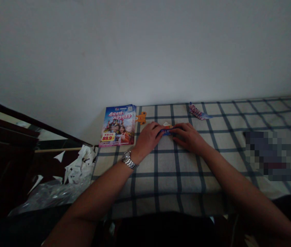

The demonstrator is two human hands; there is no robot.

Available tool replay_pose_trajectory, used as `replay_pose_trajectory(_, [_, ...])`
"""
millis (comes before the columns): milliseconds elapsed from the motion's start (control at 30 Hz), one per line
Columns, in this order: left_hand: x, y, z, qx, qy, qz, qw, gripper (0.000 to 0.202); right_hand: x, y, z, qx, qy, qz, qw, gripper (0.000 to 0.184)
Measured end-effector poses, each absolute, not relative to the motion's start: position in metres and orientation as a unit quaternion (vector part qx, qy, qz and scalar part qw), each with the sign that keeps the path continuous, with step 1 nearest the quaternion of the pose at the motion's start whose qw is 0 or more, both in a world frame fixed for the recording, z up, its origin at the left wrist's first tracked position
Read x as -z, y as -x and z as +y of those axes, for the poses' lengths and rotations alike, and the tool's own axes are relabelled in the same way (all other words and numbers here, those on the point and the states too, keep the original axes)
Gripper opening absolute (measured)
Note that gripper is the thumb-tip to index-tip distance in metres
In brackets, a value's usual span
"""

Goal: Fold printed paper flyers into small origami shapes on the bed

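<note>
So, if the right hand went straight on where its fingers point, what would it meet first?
The small blue piece at the right hand's fingertips; beyond it, probably the left hand, though exact depth is hard to judge.

At frame centre, one left hand (148, 136) and one right hand (188, 138) are seen, with one printed paper (165, 132) held between; left of centre, one wristwatch (129, 160), one flyer stack (118, 126), one orange cutout (141, 118); right, one crumpled sheet (196, 112).
</note>
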State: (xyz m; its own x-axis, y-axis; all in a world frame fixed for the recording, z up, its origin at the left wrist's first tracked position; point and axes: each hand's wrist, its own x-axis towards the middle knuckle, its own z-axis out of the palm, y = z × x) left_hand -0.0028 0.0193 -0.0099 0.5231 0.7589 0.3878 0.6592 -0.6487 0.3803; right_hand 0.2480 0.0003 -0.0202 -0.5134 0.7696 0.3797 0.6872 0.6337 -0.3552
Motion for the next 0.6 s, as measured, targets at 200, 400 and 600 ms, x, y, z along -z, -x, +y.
replay_pose_trajectory(200, [0.0103, 0.0051, 0.0213, -0.261, -0.892, 0.359, 0.08, 0.023, 0.0218, -0.2489, 0.0005, -0.073, 0.428, -0.867, 0.243, 0.037])
replay_pose_trajectory(400, [0.0117, 0.0057, 0.0179, -0.25, -0.904, 0.335, 0.091, 0.022, 0.0249, -0.2497, 0.0007, -0.068, 0.428, -0.865, 0.253, 0.036])
replay_pose_trajectory(600, [0.013, 0.0066, 0.0166, -0.24, -0.904, 0.34, 0.093, 0.025, 0.0231, -0.2492, 0.0002, -0.07, 0.428, -0.864, 0.257, 0.037])
